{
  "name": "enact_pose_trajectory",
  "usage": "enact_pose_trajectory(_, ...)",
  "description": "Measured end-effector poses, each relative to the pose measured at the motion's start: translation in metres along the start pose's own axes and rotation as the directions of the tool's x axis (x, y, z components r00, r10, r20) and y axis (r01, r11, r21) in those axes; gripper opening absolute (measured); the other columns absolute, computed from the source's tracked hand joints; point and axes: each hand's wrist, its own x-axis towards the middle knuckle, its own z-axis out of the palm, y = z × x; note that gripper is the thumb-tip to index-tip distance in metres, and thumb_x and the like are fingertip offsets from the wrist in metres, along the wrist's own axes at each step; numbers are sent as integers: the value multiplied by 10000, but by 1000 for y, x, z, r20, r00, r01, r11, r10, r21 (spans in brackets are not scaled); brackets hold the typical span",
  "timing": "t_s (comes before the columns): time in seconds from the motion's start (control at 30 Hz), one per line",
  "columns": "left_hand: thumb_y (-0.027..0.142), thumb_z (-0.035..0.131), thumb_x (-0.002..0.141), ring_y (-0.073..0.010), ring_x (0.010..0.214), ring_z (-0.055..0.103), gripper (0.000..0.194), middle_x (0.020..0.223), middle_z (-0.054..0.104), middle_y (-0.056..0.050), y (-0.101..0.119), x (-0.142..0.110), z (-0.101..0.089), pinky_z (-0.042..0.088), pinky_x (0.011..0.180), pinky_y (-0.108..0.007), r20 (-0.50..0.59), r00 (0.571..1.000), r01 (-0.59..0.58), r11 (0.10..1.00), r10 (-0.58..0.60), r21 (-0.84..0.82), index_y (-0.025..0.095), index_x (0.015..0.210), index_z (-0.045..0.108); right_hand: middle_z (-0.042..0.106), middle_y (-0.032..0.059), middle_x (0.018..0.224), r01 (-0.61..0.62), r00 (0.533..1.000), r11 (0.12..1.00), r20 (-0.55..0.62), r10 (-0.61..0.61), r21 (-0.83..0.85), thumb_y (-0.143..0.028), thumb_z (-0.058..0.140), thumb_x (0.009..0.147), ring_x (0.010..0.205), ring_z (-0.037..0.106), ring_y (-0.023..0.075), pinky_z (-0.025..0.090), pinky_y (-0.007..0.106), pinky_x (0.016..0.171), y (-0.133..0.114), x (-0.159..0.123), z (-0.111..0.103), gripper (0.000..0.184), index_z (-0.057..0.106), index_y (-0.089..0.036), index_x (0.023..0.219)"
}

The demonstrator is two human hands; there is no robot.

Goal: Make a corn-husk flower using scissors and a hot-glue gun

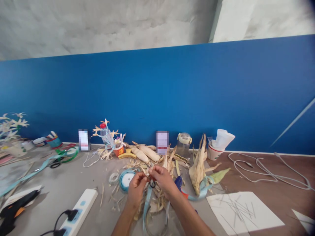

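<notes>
My left hand (136, 186) and my right hand (161, 178) meet over the middle of the table, fingertips pinched together. A small pale piece (147, 171) shows between them, seemingly dried corn husk; its lower part is hidden by the fingers. Just under my right fingers a dark scissors handle (153, 184) shows. A light blue ribbon (147, 200) hangs or lies below my hands, which one I cannot tell. Beside my left hand lies a roll of blue ribbon (126, 180). Husk scraps (158, 205) are scattered beneath and around both hands.
Whole husks (145, 153) lie behind my hands, with a husk bundle (198, 167) to the right. A white power strip (80, 209), a black glue gun (18, 205), a jar (183, 144), a paper cup (215, 151) and paper with thin wires (243, 211) surround the work spot.
</notes>
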Motion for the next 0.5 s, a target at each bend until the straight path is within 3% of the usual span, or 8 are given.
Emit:
enact_pose_trajectory(0.33, 359, 614, 677, -169, 655, 561, 191, 633, 602, 4, -1, -1, 2, 418, 637, -267, -45, 999, 5, 998, -2, 63, 179, 684, 550, 436, -53, 474, 42, 995, 995, -82, -50, -87, -365, 574, 662, 476, 366, 87, 281, 215, 502, 7, 7, -8, 245, 552, -163, 525)
enact_pose_trajectory(0.5, 365, 603, 697, -172, 666, 565, 199, 647, 614, -7, -2, -1, 0, 420, 644, -270, -10, 1000, -17, 996, 18, 90, 172, 678, 559, 410, -55, 465, 55, 992, 987, -105, -72, -152, -347, 553, 674, 474, 339, 88, 263, 216, 493, 4, 5, -7, 254, 535, -167, 496)
